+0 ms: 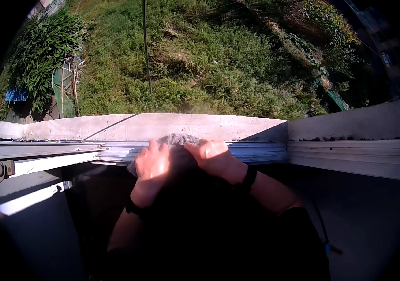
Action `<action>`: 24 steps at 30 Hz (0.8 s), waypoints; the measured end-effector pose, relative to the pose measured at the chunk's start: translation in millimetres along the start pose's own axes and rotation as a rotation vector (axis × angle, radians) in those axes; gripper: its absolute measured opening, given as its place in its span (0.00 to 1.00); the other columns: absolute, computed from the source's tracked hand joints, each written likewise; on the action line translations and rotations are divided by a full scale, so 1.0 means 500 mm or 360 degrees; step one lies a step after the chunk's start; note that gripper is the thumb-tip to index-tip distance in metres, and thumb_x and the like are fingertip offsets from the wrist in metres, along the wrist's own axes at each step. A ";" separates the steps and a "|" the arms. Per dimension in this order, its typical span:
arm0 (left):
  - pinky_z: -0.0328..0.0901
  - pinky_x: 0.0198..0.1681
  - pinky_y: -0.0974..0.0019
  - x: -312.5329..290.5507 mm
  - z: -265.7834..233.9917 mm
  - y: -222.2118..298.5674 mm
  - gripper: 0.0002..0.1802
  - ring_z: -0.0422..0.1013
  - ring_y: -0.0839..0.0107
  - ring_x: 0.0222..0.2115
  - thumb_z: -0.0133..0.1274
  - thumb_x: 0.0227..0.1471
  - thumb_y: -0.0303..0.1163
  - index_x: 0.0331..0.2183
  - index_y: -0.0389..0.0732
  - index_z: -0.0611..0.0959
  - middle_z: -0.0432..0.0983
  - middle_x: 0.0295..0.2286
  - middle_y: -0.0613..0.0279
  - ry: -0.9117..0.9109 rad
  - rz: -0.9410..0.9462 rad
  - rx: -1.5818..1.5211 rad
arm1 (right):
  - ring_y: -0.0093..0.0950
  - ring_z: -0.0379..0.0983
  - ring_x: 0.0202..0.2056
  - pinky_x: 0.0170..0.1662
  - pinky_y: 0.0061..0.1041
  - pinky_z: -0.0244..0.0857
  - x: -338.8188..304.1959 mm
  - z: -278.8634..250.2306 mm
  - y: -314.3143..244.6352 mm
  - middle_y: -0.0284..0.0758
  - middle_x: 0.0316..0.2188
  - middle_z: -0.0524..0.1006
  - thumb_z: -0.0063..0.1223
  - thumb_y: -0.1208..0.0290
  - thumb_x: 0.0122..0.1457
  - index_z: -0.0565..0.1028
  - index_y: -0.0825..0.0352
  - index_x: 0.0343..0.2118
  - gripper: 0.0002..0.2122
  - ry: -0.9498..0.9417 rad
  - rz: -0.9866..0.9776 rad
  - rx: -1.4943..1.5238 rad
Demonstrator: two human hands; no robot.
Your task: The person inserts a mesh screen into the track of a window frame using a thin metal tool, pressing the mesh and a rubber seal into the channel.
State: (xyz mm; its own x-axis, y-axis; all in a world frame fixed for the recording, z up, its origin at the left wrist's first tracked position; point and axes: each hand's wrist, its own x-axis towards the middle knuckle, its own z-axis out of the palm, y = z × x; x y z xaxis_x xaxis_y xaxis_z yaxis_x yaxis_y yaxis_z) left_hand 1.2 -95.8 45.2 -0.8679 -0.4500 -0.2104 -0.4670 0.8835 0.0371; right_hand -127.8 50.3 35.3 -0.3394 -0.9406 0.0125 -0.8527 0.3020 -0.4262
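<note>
A crumpled grey cloth (180, 138) lies over the white metal window track (261, 151) and bulges up between my two hands. My left hand (152, 161) grips its left part, and a bit of the cloth pokes out beside that wrist. On the other side, my right hand (213, 155) is closed on the cloth with bent fingers and the thumb toward the middle. Both hands rest at the track in bright sun. Dark bands circle both wrists. The lower part of the cloth is lost in shadow.
Beyond the track runs a pale outer ledge (162, 125), with overgrown grass (200, 70) far below. At left, a white window sash (54, 161) with a handle (2, 170) reaches inward. A dark cord (321, 218) hangs at lower right.
</note>
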 end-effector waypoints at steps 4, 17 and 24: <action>0.68 0.30 0.57 0.015 0.013 0.063 0.11 0.72 0.59 0.26 0.47 0.50 0.37 0.31 0.42 0.79 0.71 0.28 0.58 0.0092 0.0104 0.0016 | 0.37 0.72 0.19 0.20 0.33 0.65 -0.044 -0.021 0.036 0.38 0.17 0.73 0.47 0.67 0.55 0.77 0.56 0.37 0.09 0.0115 0.0033 -0.0016; 0.67 0.26 0.64 0.073 0.034 0.304 0.06 0.73 0.64 0.25 0.51 0.41 0.29 0.22 0.40 0.82 0.73 0.23 0.56 0.0107 0.0975 -0.0226 | 0.41 0.75 0.26 0.28 0.41 0.67 -0.197 -0.181 0.145 0.40 0.21 0.76 0.44 0.67 0.54 0.75 0.59 0.30 0.07 -0.0200 0.0542 -0.0260; 0.70 0.32 0.63 0.084 -0.026 0.432 0.10 0.76 0.61 0.32 0.50 0.46 0.30 0.29 0.37 0.84 0.75 0.33 0.52 -0.0213 0.1078 -0.0215 | 0.41 0.75 0.27 0.29 0.40 0.68 -0.293 -0.201 0.181 0.41 0.21 0.75 0.45 0.67 0.54 0.74 0.57 0.31 0.06 -0.0165 0.0886 -0.0520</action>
State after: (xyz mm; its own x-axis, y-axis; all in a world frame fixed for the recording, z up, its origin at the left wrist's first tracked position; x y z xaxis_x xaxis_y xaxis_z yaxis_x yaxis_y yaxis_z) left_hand -138.1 74.3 56.9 -0.9510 0.2214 -0.2159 0.1447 0.9357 0.3219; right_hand -195.3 231.2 85.7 -0.7388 -0.6353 -0.2249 -0.6431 0.7643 -0.0465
